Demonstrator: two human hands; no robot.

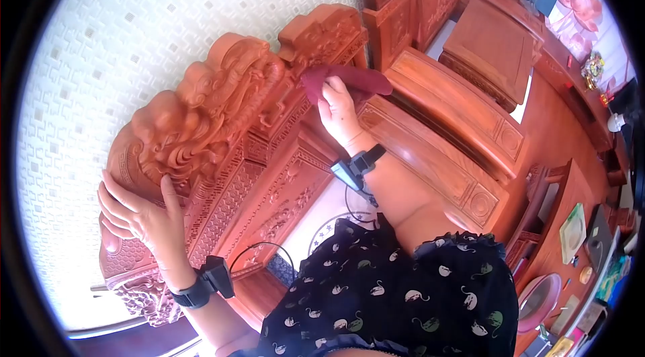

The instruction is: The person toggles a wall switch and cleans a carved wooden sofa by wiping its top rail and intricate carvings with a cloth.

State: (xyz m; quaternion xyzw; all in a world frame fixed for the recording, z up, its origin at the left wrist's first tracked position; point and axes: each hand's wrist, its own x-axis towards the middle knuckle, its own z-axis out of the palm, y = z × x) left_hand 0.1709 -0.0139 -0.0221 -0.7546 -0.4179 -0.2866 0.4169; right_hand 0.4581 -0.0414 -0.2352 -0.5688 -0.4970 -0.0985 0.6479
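L hand [144,212] flat and open on the carved wood backrest [222,128], holding nothing, R hand [338,109] further up has its grip closed on the maroon cloth [349,80] pressed to the carving, which imo could snag the cloth.

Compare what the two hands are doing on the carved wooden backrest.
The right hand presses a dark red cloth against the carved backrest; the left hand holds no cloth and lies bare on the wood. The right hand is on the upper carving near the middle, the left hand at the backrest's end, fingers spread flat. Both wear a black wrist device.
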